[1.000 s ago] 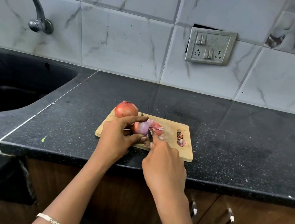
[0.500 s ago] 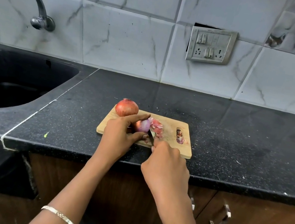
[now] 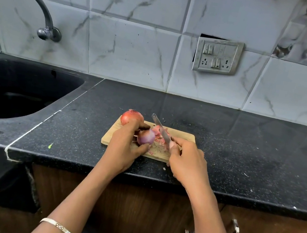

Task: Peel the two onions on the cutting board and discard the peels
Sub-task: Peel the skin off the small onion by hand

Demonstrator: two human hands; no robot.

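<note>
While left fingers (image 3: 135,127) clasp an onion (image 3: 146,137), right fingers (image 3: 174,146) grip knife (image 3: 160,127).

Black speckled countertop (image 3: 246,145) carries a wooden cutting board (image 3: 183,136) near its front edge. A green scrap (image 3: 50,145) lies to the left, and pale flecks (image 3: 246,175) to the right.

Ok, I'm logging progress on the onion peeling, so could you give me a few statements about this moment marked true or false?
1. The left hand holds the purple onion. True.
2. The second onion is already peeled. False: its reddish skin is on.
3. The right hand holds a knife. True.
4. The peels lie in the sink. False: they lie on the cutting board.
</note>
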